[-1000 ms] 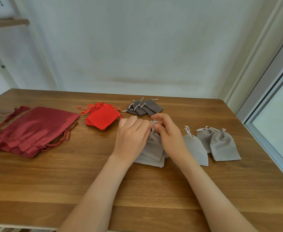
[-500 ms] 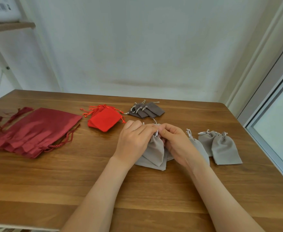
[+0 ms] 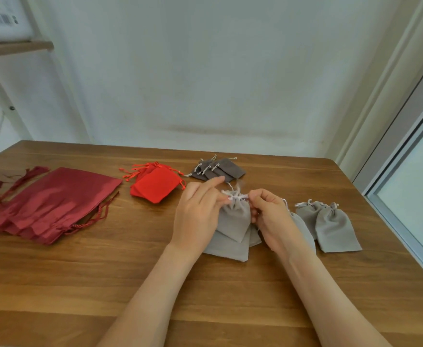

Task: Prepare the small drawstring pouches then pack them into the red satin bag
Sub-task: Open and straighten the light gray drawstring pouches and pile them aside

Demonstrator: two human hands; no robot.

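Observation:
A light grey drawstring pouch is held just above the table centre, over a small pile of flat grey pouches. My left hand pinches its white cord on the left side of the gathered neck. My right hand pinches the cord on the right side. The neck looks cinched. Two closed grey pouches lie to the right, a third partly hidden by my right wrist. A stack of dark red satin bags lies flat at the far left.
Bright red small pouches and dark grey small pouches lie at the back of the wooden table. A window frame runs along the right edge. A shelf hangs on the wall upper left.
My hands have drawn apart sideways, pulling the cord ends outward. The pouch neck has gathered tighter. The view has tilted up a little.

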